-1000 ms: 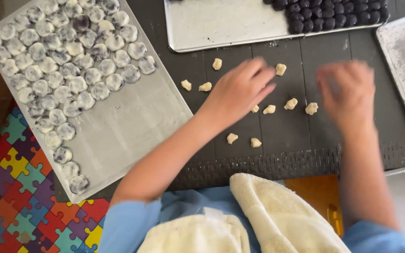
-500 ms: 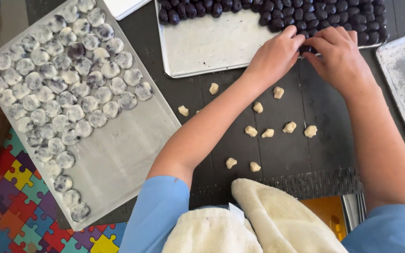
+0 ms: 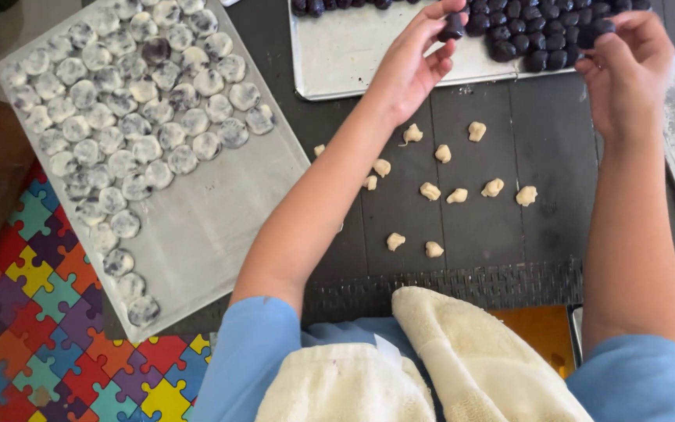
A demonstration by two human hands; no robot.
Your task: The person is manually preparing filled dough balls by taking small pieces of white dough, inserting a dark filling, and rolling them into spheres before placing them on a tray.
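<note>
At the far left, over the puzzle-pattern floor mat (image 3: 56, 344), I see a grey tray (image 3: 212, 234) overhanging the left edge of the worktop (image 3: 462, 219); its upper half is packed with pale, flattened wrapped balls (image 3: 130, 117), and its lower right stays bare. Toward the middle, small cream dough lumps (image 3: 431, 191) lie loose on the dark worktop, each apart from the next. My left hand (image 3: 412, 66) is raised over the front edge of the metal tray (image 3: 353, 55) at the back, thumb and fingertips pinched shut on one dark ball (image 3: 452, 28). Rows of dark balls (image 3: 541, 35) fill that tray's back right corner. My right hand (image 3: 626, 66) is at the right end of those rows, fingers curled on another ball (image 3: 597, 30); whether it is gripped or only touched I cannot tell. I judge the work roughly half done: many pieces are wrapped, yet dough lumps and dark balls remain.
</note>
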